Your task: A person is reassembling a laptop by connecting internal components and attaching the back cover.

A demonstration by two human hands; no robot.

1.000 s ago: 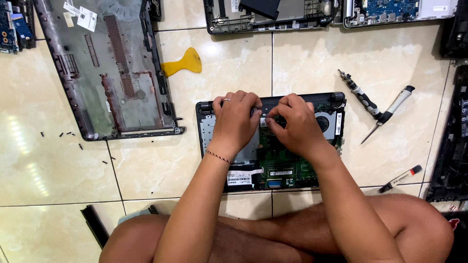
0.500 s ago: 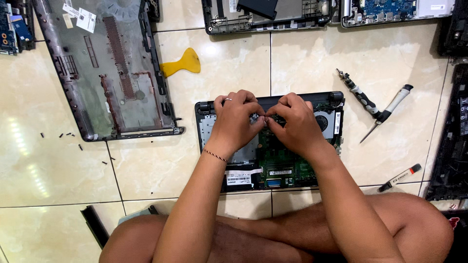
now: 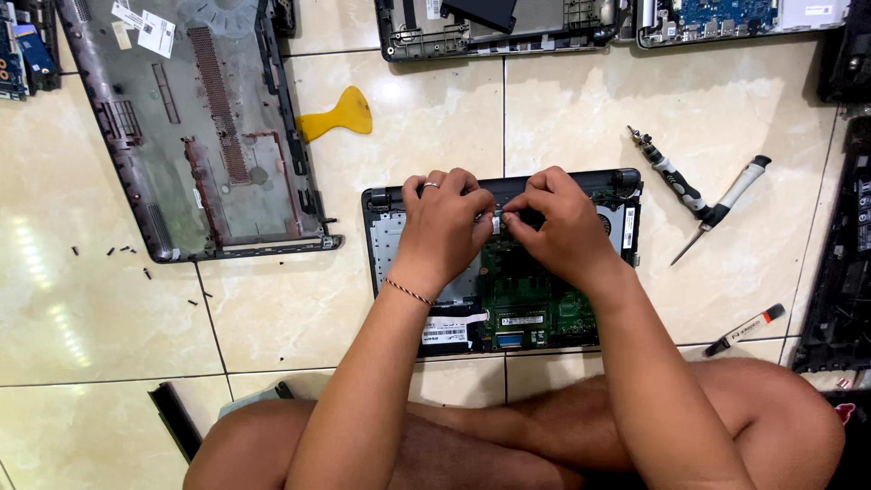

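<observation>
the opened laptop (image 3: 508, 290) lay flat on the glossy cream floor tiles (image 3: 118, 308), just in front of the person's crossed legs, its dark plastic frame squared around a green circuit board and a pale metal plate. both hands met over its upper middle. the left hand (image 3: 445, 227), with a thin ring and a beaded bracelet at the wrist, had its fingers curled and pinched on a small pale connector (image 3: 496, 221). the right hand (image 3: 558, 222) faced it, knuckles raised, its fingers clenched on the same small piece from the other side. the fingertips of the 2 hands were touching or nearly so; the exact grip was hidden under the knuckles.

to the left, well apart, a grey laptop bottom cover (image 3: 190, 127) lay inside up, dull and ribbed with vent slots, white stickers near its top edge. a flat yellow plastic pry tool (image 3: 337, 115) rested just beside its right rim. tiny black screws (image 3: 127, 259) were scattered on the tile below it.

to the right of the laptop, 2 slim screwdrivers (image 3: 703, 186) with grey and black handles lay crossing at their ends, and a smaller black one with a red tip (image 3: 746, 328) lay near the right knee. more dismantled laptop shells (image 3: 499, 23) lined the top edge.
</observation>
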